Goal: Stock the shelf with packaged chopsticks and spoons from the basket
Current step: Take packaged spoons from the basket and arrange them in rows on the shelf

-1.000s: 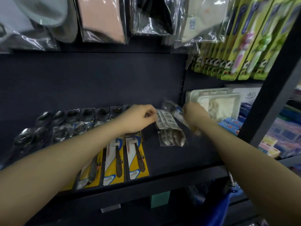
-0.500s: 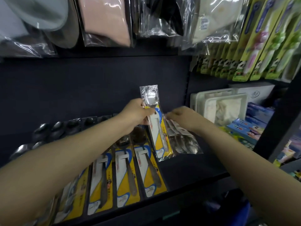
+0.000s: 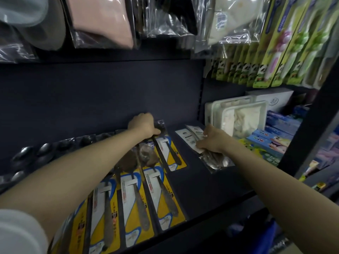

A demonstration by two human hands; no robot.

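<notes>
A yellow-carded spoon pack (image 3: 169, 153) lies flat at the back of the dark shelf (image 3: 205, 184), and my left hand (image 3: 145, 126) grips its top end. Several similar yellow spoon packs (image 3: 146, 195) lie in a row in front of it, toward the shelf's front edge. To the right, my right hand (image 3: 212, 139) holds a bundle of clear spoon packs with white header cards (image 3: 211, 156), which rests on the shelf. The basket is only a blue blur (image 3: 266, 235) at the lower right.
Dark blister packs of spoon bowls (image 3: 42, 151) line the shelf's back left. White trays (image 3: 238, 118) and blue boxes (image 3: 271, 142) fill the neighbouring bay on the right. Bagged goods (image 3: 102, 21) and green toothbrush cards (image 3: 286, 43) hang above. A dark upright post (image 3: 311, 116) stands at the right.
My left hand has brought the yellow spoon pack down from upright in the air to flat on the shelf's back row. My right hand has shifted right with the clear bundle.
</notes>
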